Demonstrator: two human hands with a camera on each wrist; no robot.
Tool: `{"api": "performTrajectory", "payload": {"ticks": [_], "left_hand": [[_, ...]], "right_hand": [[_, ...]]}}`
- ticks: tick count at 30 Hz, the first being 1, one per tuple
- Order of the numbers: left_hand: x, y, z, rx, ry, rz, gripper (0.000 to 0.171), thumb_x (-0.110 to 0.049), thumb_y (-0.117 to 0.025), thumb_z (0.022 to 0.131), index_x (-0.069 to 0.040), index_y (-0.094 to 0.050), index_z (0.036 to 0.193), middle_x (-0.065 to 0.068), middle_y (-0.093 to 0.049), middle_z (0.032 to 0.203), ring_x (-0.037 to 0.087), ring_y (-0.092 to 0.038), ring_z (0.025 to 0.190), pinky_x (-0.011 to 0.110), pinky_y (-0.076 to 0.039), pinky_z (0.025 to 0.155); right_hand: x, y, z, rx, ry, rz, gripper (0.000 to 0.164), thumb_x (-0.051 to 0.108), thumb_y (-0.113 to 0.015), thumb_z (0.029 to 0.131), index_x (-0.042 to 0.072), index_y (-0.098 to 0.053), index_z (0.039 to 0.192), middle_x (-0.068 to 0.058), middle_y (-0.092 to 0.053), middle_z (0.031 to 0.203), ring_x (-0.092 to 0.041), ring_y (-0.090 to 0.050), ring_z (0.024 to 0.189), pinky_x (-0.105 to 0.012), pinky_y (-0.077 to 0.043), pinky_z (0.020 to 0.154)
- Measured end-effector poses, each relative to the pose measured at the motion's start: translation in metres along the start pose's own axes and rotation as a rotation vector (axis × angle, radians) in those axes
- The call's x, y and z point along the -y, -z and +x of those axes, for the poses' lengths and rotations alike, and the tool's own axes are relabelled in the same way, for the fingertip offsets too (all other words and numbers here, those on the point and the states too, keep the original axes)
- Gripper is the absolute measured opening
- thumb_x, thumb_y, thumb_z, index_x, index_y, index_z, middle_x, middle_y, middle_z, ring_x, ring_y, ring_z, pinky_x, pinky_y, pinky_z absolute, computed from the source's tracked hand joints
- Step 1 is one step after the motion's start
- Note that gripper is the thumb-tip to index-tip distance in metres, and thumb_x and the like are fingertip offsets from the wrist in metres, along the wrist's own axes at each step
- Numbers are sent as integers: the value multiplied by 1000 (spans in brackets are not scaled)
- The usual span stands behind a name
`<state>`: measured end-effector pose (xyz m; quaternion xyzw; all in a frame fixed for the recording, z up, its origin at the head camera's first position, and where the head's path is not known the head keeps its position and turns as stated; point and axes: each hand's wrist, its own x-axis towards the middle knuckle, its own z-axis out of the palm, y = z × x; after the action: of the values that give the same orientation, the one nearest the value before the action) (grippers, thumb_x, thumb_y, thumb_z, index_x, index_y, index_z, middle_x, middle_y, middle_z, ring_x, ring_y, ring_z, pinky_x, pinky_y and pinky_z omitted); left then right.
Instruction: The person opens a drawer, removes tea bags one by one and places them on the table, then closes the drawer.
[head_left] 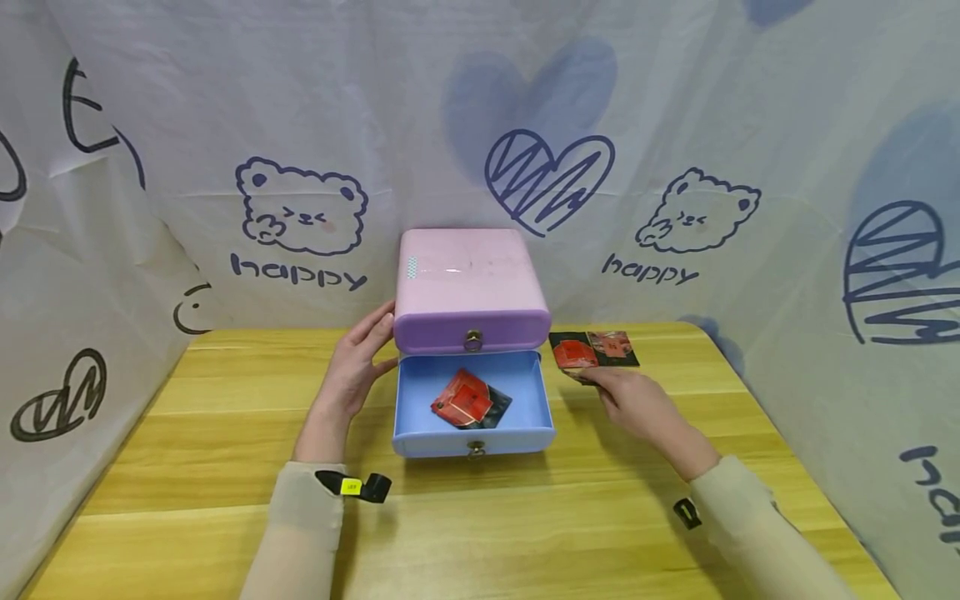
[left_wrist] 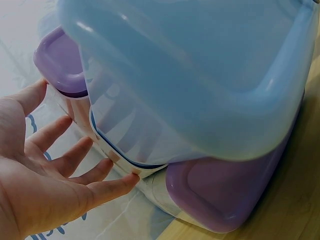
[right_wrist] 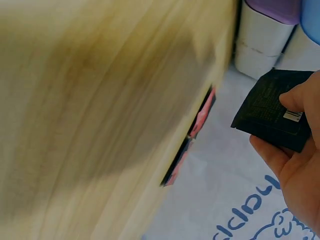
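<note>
A small drawer box with a pink top (head_left: pixel 468 271) stands at the back of the table, its blue lower drawer (head_left: pixel 474 443) pulled out. Inside that drawer lies a red and black sachet (head_left: pixel 468 400). My left hand (head_left: pixel 352 371) is at the box's left side, and in the left wrist view its spread fingertips (left_wrist: pixel 131 179) touch the side wall. Right of the box, my right hand (head_left: pixel 633 404) pinches a sachet (right_wrist: pixel 265 107) between thumb and fingers, its dark back with a barcode showing. Beyond it on the table lie red and black sachets (head_left: pixel 615 347).
The upper purple drawer (head_left: pixel 435 332) is closed, with a round metal knob (head_left: pixel 472 340). A white printed cloth (head_left: pixel 420 108) hangs close behind the wooden table (head_left: pixel 480 533) and along both its sides.
</note>
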<state>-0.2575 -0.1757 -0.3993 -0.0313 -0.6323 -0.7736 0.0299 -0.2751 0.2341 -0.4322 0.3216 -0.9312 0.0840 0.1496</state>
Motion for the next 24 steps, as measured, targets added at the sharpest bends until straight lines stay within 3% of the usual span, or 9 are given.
{"api": "performTrajectory", "payload": {"ticks": [9,24], "left_hand": [[0,1,-1,2,-5,-2,52,-46,-60,84,-26,-49,131,4,-41,138,18,-39,118,58,-36,95],[0,1,0,6,-11,-9,52,-45,-60,84,-25,-49,131,4,-42,138,18,-39,118,59,-35,95]], "right_hand": [[-8,-15,3,63,41,-1,35,4,-61,82,12,-60,116,-7,-65,108,-21,-58,95,-43,-50,81],[-16,-32,3,129,23,1,32,6,-58,85,11,-60,117,-5,-64,109,-21,-58,93,-42,-51,81]]}}
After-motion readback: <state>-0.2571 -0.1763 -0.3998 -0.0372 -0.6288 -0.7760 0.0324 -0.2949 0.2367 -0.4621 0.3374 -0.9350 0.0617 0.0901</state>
